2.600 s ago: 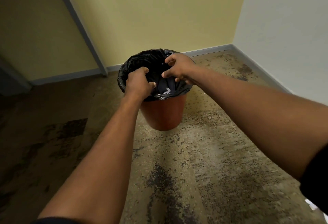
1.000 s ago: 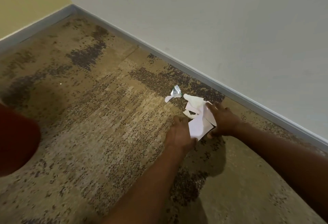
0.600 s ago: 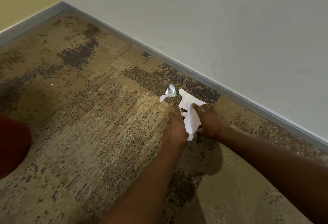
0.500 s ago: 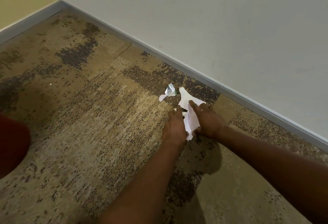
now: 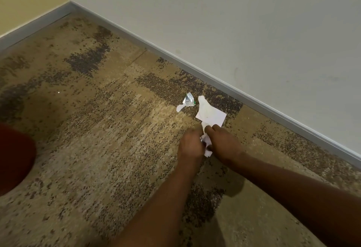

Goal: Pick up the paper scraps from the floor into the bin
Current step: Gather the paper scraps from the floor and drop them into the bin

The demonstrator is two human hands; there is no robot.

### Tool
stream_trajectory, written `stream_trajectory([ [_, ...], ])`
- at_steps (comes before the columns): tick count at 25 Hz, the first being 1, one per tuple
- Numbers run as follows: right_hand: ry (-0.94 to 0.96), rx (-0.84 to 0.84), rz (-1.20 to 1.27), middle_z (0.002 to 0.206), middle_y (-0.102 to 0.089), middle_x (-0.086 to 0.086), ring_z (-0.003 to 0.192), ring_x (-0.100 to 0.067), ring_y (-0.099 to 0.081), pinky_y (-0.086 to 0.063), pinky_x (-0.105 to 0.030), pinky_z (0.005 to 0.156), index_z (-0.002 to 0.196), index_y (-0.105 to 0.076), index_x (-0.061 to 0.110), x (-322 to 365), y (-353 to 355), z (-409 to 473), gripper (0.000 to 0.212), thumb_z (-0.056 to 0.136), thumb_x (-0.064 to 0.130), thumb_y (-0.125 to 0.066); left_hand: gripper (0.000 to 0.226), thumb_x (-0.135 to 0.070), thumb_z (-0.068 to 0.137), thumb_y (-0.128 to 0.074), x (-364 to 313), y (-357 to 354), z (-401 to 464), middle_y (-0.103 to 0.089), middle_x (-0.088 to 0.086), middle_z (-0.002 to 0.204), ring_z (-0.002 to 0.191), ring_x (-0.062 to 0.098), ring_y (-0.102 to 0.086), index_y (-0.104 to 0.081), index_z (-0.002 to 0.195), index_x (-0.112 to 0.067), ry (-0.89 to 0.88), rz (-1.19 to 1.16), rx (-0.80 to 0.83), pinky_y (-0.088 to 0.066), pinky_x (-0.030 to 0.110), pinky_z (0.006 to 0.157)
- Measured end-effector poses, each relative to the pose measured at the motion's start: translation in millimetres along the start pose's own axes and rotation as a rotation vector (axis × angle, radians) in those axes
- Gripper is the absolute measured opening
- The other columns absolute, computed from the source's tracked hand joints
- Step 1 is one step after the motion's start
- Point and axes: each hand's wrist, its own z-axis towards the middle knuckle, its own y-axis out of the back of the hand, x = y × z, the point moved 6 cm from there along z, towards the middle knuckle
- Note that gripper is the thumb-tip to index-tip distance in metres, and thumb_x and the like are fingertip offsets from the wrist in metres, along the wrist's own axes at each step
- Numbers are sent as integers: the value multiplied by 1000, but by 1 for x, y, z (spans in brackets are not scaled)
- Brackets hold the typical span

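Pinching crumpled paper scraps (image 5: 206, 143) between them, the left hand (image 5: 190, 145) and right hand (image 5: 224, 142) meet low over the carpet floor (image 5: 101, 149). A white sheet (image 5: 211, 114) and a foil wrapper (image 5: 188, 103) lie just beyond; the red bin (image 5: 13, 158) sits well apart at left.

- both hands are down on the carpet (image 5: 101, 149), pressed close together near the skirting board (image 5: 254, 98)
- left hand (image 5: 190, 145) and right hand (image 5: 224, 145) have white paper scraps (image 5: 207, 146) bunched between them, fingers curled round the wad
- bigger white sheet (image 5: 212, 112) lies flat just past the fingertips, right hand's fingers look like they touch its near edge, hard to say
- small crinkly silver wrapper (image 5: 189, 102) sits beside that sheet, with a tiny white scrap (image 5: 180, 107) touching it
- red bin (image 5: 13, 158) pokes in at the left edge, well apart from the hands
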Motion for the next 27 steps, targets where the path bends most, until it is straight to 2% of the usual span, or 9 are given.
stream_trajectory([
  [2, 0, -28, 26, 117, -58, -12, 99, -29, -60, -52, -39, 76, 124, -45, 15, 5, 4, -3, 42, 87, 21, -64, 8, -6, 86, -59, 2, 5, -2, -59, 6, 88, 82, 26, -56, -57, 86, -14, 8, -12, -10, -33, 32, 64],
  [5, 4, -50, 36, 114, -58, -11, 95, -31, -62, -52, -40, 73, 121, -46, 16, 16, 12, -5, 35, 89, 22, -60, 39, -4, 83, -64, 5, 21, -7, -45, -1, 67, 67, 20, -42, -38, 60, -22, 3, -92, -69, -21, 30, 59],
  [7, 21, -63, 79, 112, -58, -11, 95, -33, -61, -52, -41, 74, 119, -47, 16, 28, 19, -5, 33, 89, 23, -59, 49, -5, 81, -66, 8, 37, -12, -38, -8, 59, 59, 14, -36, -33, 53, -27, -26, -132, -119, -20, 30, 58],
  [9, 49, -74, 154, 112, -60, -10, 97, -30, -61, -52, -41, 79, 120, -49, 16, 43, 29, -1, 32, 91, 22, -59, 41, -10, 81, -70, 18, 52, -12, -42, -9, 58, 58, 8, -38, -43, 54, -26, -14, -165, -153, -21, 30, 58],
  [11, 94, -101, 220, 113, -62, -8, 99, -27, -62, -52, -40, 82, 123, -51, 16, 63, 41, 5, 34, 91, 22, -61, 19, -15, 81, -75, 28, 75, -14, -54, -7, 66, 64, 11, -46, -63, 67, -21, -5, -154, -213, -26, 29, 57],
  [13, 146, -163, 290, 116, -64, -8, 101, -25, -63, -52, -40, 84, 126, -52, 16, 88, 51, 11, 39, 89, 20, -64, 6, -13, 80, -76, 39, 104, -16, -63, -4, 75, 69, 11, -51, -72, 81, -17, 3, -151, -292, -37, 29, 58],
  [16, 238, -249, 403, 118, -65, -11, 105, -25, -64, -52, -40, 88, 129, -54, 13, 132, 67, 19, 42, 89, 13, -64, 8, -13, 82, -72, 56, 149, -22, -65, -5, 73, 68, 14, -58, -70, 78, -19, 4, -164, -400, -48, 37, 61],
  [20, 405, -342, 463, 122, -65, -8, 103, -23, -66, -54, -40, 88, 131, -51, 17, 209, 89, 27, 48, 86, 12, -68, 15, -29, 90, -68, 85, 223, -44, -66, -9, 71, 68, 10, -61, -69, 77, -22, 1, -193, -604, -49, 34, 62],
  [27, 779, -443, 485, 122, -65, -7, 100, -21, -64, -50, -28, 86, 130, -54, 16, 357, 149, 26, 48, 83, 7, -61, 7, -15, 85, -69, 111, 359, -114, -60, -1, 83, 74, 15, -58, -63, 82, -14, 30, -190, -1018, -44, 29, 63],
])
